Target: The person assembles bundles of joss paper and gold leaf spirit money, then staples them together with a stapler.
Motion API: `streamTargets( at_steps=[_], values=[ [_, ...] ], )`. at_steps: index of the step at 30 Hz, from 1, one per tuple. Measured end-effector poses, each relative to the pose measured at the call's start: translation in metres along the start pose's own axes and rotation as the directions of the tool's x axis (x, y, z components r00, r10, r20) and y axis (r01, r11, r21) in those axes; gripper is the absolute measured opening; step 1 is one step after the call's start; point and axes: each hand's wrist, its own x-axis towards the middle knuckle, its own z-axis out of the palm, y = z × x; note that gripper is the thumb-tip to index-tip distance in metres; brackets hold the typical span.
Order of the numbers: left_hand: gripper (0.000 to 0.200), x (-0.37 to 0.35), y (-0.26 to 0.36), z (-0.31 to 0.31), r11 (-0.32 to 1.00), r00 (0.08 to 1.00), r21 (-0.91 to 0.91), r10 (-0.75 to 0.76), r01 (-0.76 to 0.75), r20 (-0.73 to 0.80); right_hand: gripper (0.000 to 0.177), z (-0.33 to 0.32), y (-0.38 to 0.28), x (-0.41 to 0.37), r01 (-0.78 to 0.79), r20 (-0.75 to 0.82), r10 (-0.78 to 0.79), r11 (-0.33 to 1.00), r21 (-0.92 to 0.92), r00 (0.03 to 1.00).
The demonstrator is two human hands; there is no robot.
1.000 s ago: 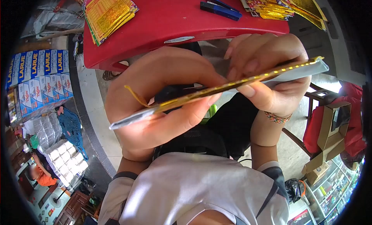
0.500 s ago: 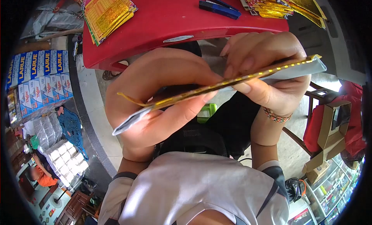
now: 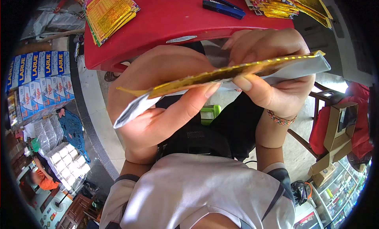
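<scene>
A folded gold paper with a pale grey underside stretches between my two hands, seen nearly edge-on. My left hand pinches its left part, thumb below near the middle and the other fingers behind. My right hand, with a braided bracelet at the wrist, grips the right part, its thumb on the near edge. Past the hands, on the red table, lie a stack of gold papers at left, a dark blue stapler and a further gold paper pile at right.
Beer cartons stand at the far left, above wrapped white goods. A person in orange is at lower left. An open cardboard box sits at right beside a wooden chair and a glass case. Something green shows below my hands.
The folded paper has tilted, so more of its gold face and pale underside shows. Both hands have shifted slightly and still hold it.
</scene>
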Motion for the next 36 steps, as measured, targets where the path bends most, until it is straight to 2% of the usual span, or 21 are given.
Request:
streamTargets(
  at_steps=[6,8,9,10,11,13,15,19,20,21,23,24,25,27,28,30,32,33,34,35,36],
  values=[
    [0.031,-0.003,0.002,0.0,0.994,0.994,-0.041,-0.105,0.104,-0.025,0.028,-0.002,0.005,-0.001,0.08,0.021,-0.08,0.996,-0.046,0.997],
    [0.032,-0.002,0.004,-0.009,0.989,0.99,-0.043,-0.138,0.138,0.002,0.028,-0.002,0.001,-0.001,-0.113,0.056,0.117,0.992,-0.063,0.992],
    [0.032,-0.002,0.003,-0.019,0.964,0.969,-0.111,-0.232,0.24,0.079,0.028,-0.003,-0.001,-0.001,-0.099,0.059,0.104,0.992,-0.073,0.993],
    [0.032,-0.001,0.003,-0.029,0.925,0.935,-0.169,-0.315,0.341,0.165,0.029,-0.003,-0.003,-0.001,-0.157,0.156,0.194,0.962,-0.222,0.968],
    [0.032,-0.001,0.005,-0.037,0.932,0.941,-0.168,-0.294,0.321,0.166,0.03,-0.004,-0.004,0.0,-0.194,0.232,0.294,0.907,-0.373,0.927],
    [0.04,-0.003,0.011,-0.049,0.805,0.787,-0.062,-0.556,0.59,0.268,0.033,0.0,0.003,0.0,-0.179,0.271,0.345,0.852,-0.493,0.899],
    [0.04,-0.005,0.004,-0.047,0.83,0.787,-0.003,-0.528,0.558,0.319,0.033,0.005,0.008,0.0,-0.187,0.282,0.365,0.844,-0.503,0.887],
    [0.028,-0.017,-0.008,-0.038,0.797,0.768,0.068,-0.598,0.6,0.229,0.034,0.014,0.011,0.002,-0.205,0.244,0.369,0.835,-0.51,0.897],
    [0.026,-0.019,-0.01,-0.039,0.804,0.789,0.011,-0.586,0.595,0.186,0.034,0.012,0.012,0.006,-0.102,0.265,0.275,0.847,-0.522,0.924],
    [0.024,-0.022,-0.012,-0.04,0.808,0.805,-0.046,-0.576,0.587,0.141,0.034,0.008,0.014,0.009,-0.101,0.27,0.276,0.847,-0.522,0.923],
    [0.023,-0.03,-0.013,-0.053,0.805,0.811,-0.104,-0.58,0.585,0.074,0.031,-0.003,0.021,0.013,-0.147,0.129,0.201,0.929,-0.338,0.971],
    [0.024,-0.034,-0.012,-0.064,0.798,0.802,-0.078,-0.596,0.597,0.034,0.026,-0.011,0.027,0.018,-0.111,0.072,0.166,0.868,-0.484,0.983],
    [0.026,-0.038,-0.012,-0.078,0.791,0.792,-0.053,-0.61,0.609,-0.005,0.019,-0.018,0.04,0.021,-0.1,-0.044,0.09,0.849,-0.518,0.995],
    [0.027,-0.051,-0.01,-0.102,0.809,0.802,-0.033,-0.587,0.587,-0.115,0.021,-0.034,0.066,0.027,-0.111,-0.109,0.051,0.729,-0.675,0.993],
    [0.03,-0.056,-0.009,-0.112,0.842,0.821,-0.067,-0.538,0.536,-0.193,0.021,-0.04,0.077,0.029,-0.109,-0.103,0.053,0.726,-0.679,0.993],
    [0.038,-0.064,-0.009,-0.129,0.903,0.856,-0.106,-0.429,0.417,-0.29,0.026,-0.044,0.093,0.031,-0.037,-0.038,0.008,0.496,-0.868,0.999],
    [0.04,-0.063,-0.006,-0.136,0.927,0.851,-0.121,-0.374,0.355,-0.369,0.029,-0.042,0.097,0.031,0.003,-0.007,-0.017,0.51,-0.86,1.0],
    [0.041,-0.059,-0.004,-0.135,0.935,0.811,-0.159,-0.353,0.316,-0.466,0.031,-0.04,0.096,0.032,0.035,0.014,-0.043,0.522,-0.852,0.999],
    [0.042,-0.056,-0.004,-0.133,0.943,0.759,-0.191,-0.332,0.271,-0.561,0.03,-0.04,0.092,0.033,0.016,-0.01,-0.043,0.564,-0.826,0.999],
    [0.042,-0.055,-0.006,-0.133,0.945,0.75,-0.183,-0.326,0.27,-0.575,0.028,-0.04,0.087,0.034,0.03,-0.019,-0.073,0.613,-0.79,0.997],
    [0.042,-0.056,-0.009,-0.133,0.932,0.723,-0.277,-0.357,0.234,-0.591,0.026,-0.039,0.079,0.033,-0.029,-0.092,-0.067,0.637,-0.77,0.993]
  ],
)
